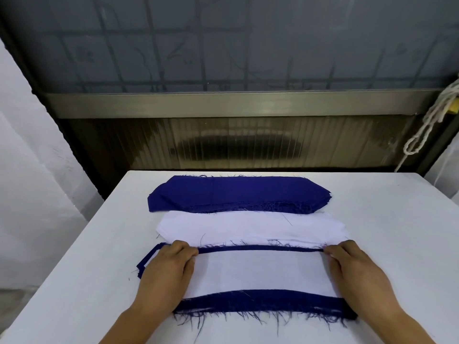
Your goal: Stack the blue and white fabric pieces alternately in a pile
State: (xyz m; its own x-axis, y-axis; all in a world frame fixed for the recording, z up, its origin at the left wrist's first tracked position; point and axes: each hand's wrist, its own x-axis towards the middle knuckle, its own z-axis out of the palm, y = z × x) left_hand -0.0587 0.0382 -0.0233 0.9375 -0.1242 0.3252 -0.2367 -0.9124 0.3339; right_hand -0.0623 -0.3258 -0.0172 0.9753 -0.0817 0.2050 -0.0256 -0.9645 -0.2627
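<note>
Hands, left hand [169, 264] and right hand [352, 264], pinch the top white piece [260, 271] on the mixed pile between them. Beyond the fingers, blue stack [236, 192] and white stack [248, 228] wait.

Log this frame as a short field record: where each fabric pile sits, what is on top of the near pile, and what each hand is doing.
surface: white table
far pile: blue fabric stack, untouched
middle pile: white fabric stack, untouched
near pile: mixed pile, blue edges showing at its far and near sides
top of near pile: white piece
left hand: rests on the white piece's left end, fingertips at its far edge
right hand: same at the right end
background: white rope hanging at right
</note>
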